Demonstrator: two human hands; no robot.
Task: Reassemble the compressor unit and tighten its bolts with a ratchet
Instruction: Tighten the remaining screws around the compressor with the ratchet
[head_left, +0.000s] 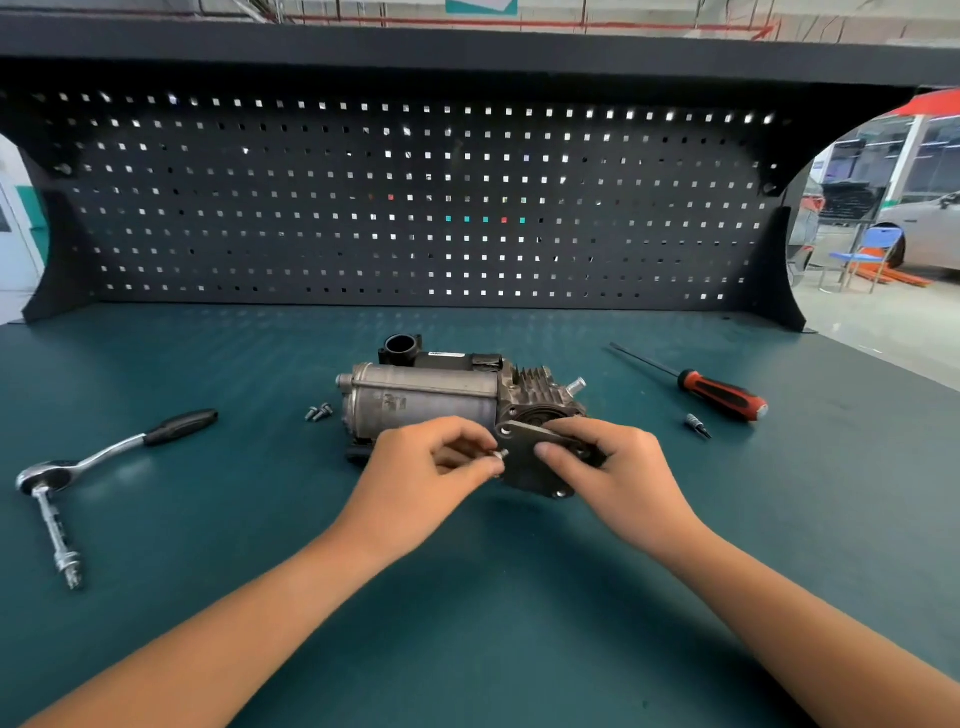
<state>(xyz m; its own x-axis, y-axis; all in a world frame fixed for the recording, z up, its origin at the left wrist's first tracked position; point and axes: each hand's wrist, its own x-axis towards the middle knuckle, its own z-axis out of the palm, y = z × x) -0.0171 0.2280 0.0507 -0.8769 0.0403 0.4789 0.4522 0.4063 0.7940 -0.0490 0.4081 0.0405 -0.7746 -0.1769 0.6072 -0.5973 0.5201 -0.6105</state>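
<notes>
Teal bench (208, 519), red-black screwdriver (722, 395)

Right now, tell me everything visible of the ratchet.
The ratchet lies flat on the green bench top, at the left, with nothing gripping it. It has a shiny metal head and a black handle pointing away to the right. A metal extension bar sits in the head and runs toward the viewer.

compressor (426, 400): dull grey metal | cover plate (524, 462): matt dark metal | ratchet (67, 470): glossy chrome | worktop (467, 597): smooth matt teal
</notes>
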